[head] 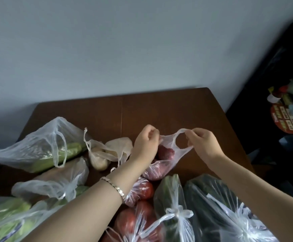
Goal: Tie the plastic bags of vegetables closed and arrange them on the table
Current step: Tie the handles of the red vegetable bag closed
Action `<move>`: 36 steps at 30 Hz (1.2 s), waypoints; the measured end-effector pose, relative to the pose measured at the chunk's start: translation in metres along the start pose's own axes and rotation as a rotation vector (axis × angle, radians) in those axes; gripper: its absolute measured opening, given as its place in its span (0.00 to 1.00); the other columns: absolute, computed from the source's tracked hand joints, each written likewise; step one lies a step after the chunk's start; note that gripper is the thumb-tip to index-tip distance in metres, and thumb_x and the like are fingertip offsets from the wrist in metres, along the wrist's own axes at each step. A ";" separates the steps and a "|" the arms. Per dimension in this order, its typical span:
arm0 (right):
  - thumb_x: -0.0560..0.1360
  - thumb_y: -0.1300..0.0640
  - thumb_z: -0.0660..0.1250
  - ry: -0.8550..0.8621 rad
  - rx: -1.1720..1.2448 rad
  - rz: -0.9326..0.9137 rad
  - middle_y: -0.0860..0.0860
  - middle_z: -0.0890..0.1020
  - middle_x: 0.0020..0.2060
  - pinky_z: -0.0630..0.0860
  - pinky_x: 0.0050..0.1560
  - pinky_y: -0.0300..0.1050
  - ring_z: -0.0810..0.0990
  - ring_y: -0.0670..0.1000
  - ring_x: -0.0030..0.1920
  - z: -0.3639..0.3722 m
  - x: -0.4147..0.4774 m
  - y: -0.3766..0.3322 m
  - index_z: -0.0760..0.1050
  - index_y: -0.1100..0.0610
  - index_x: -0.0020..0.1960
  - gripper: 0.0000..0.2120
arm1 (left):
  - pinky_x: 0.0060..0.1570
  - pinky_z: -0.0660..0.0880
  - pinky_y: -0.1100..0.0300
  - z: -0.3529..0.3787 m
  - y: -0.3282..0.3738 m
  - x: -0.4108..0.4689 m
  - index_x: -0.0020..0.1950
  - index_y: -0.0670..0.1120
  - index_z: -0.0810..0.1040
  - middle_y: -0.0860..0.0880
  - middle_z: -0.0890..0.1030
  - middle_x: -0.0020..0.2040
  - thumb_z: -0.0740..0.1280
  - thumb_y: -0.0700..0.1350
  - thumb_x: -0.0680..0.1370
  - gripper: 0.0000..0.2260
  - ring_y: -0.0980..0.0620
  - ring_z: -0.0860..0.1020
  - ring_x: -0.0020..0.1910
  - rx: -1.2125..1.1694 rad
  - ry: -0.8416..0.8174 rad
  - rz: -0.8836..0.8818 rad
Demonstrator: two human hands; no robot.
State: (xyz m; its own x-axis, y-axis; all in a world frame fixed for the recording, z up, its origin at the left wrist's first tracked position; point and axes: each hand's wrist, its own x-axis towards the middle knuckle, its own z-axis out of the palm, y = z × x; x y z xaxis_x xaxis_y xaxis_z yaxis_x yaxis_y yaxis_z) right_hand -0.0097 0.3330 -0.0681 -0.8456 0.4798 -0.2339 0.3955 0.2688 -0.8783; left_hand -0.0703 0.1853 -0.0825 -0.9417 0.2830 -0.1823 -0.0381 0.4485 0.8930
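Note:
A thin plastic bag of red onions lies in the middle of the brown table. My left hand pinches one handle of this bag. My right hand pinches the other handle and stretches its loop open above the table. The bag's mouth is untied. A knotted bag of tomatoes sits nearer to me. Two knotted bags of dark green vegetables, one beside the tomatoes and one at the right, lie at the front.
At the left an untied bag of long pale green vegetables rests on the table. A bag of potatoes lies beside it. A knotted bag and a bag of leafy greens fill the front left. A dark cabinet stands at the right.

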 end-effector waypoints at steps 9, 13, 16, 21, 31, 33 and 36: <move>0.75 0.58 0.62 0.134 -0.038 -0.107 0.57 0.68 0.27 0.60 0.26 0.37 0.63 0.50 0.29 -0.034 -0.024 0.019 0.69 0.73 0.35 0.18 | 0.60 0.73 0.49 -0.003 -0.006 -0.017 0.60 0.43 0.74 0.41 0.78 0.60 0.58 0.38 0.78 0.12 0.42 0.76 0.58 0.739 -0.302 0.108; 0.74 0.59 0.62 0.218 0.011 -0.109 0.55 0.68 0.25 0.62 0.30 0.42 0.64 0.50 0.29 -0.052 -0.034 0.029 0.69 0.73 0.34 0.17 | 0.61 0.70 0.58 -0.010 -0.006 -0.022 0.72 0.44 0.63 0.44 0.74 0.66 0.57 0.34 0.78 0.22 0.47 0.73 0.64 0.862 -0.151 0.273; 0.74 0.58 0.62 0.219 0.014 -0.131 0.54 0.67 0.24 0.62 0.29 0.41 0.64 0.49 0.28 -0.058 -0.042 0.032 0.67 0.71 0.32 0.18 | 0.47 0.72 0.60 -0.010 -0.004 -0.033 0.62 0.42 0.71 0.44 0.79 0.57 0.57 0.37 0.79 0.12 0.47 0.78 0.54 0.820 -0.021 0.298; 0.74 0.57 0.63 0.191 -0.008 -0.188 0.51 0.64 0.23 0.59 0.24 0.33 0.61 0.47 0.27 -0.061 -0.058 0.036 0.63 0.62 0.29 0.18 | 0.44 0.72 0.55 0.004 -0.001 -0.036 0.48 0.42 0.74 0.44 0.80 0.45 0.52 0.45 0.82 0.13 0.44 0.79 0.47 0.374 0.197 0.092; 0.75 0.57 0.63 0.134 -0.013 -0.150 0.53 0.67 0.26 0.60 0.29 0.40 0.61 0.47 0.28 -0.067 -0.060 0.044 0.65 0.63 0.31 0.16 | 0.43 0.73 0.55 0.004 0.009 -0.032 0.53 0.38 0.78 0.39 0.82 0.44 0.60 0.46 0.80 0.13 0.40 0.79 0.46 0.482 -0.006 -0.263; 0.76 0.56 0.61 0.143 -0.028 -0.144 0.54 0.69 0.28 0.62 0.30 0.42 0.64 0.48 0.29 -0.068 -0.057 0.047 0.68 0.67 0.35 0.16 | 0.35 0.68 0.60 -0.007 0.008 -0.035 0.49 0.38 0.79 0.42 0.80 0.38 0.60 0.48 0.79 0.14 0.45 0.78 0.37 0.801 -0.111 -0.269; 0.77 0.56 0.60 0.173 -0.029 -0.158 0.56 0.75 0.34 0.66 0.34 0.42 0.70 0.50 0.33 -0.069 -0.053 0.047 0.73 0.67 0.42 0.14 | 0.35 0.69 0.60 -0.018 0.017 -0.033 0.35 0.42 0.76 0.47 0.75 0.30 0.63 0.50 0.78 0.16 0.50 0.76 0.30 0.531 -0.081 -0.280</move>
State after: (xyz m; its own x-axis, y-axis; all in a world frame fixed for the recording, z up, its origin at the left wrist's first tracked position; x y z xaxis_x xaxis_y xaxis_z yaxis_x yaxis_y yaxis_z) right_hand 0.0781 0.3780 -0.0684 -0.8251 0.5647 -0.0172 0.2751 0.3750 -0.8853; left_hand -0.0458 0.1680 -0.0540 -0.8905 0.1472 -0.4305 -0.0892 0.8713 0.4825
